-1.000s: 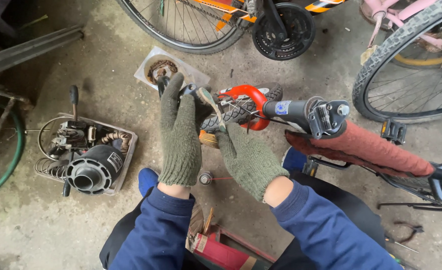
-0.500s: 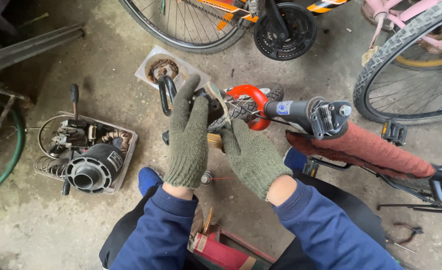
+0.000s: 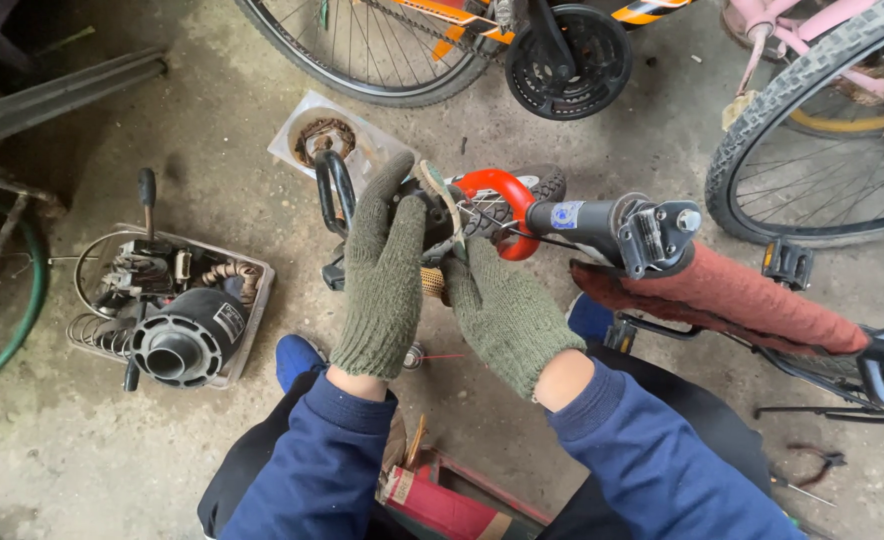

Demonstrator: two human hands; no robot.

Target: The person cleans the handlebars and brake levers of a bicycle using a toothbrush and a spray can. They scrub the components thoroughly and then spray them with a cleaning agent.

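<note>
Concrete floor (image 3: 212, 110), stained and gritty, lies under everything you work on. At its middle a small bicycle wheel (image 3: 522, 200) with a red fender sits at the end of the black stem (image 3: 602, 225). Your left hand (image 3: 382, 275), in a green knit glove, is closed over the wheel's left side; your right hand (image 3: 507, 315) pinches something beside it, though you cannot tell what. Left of you stands a tray (image 3: 247, 320) of motor parts.

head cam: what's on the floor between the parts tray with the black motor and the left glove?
Mostly bare concrete in the head view between the parts tray and the left hand; only a blue shoe tip sits low in that gap.
</note>
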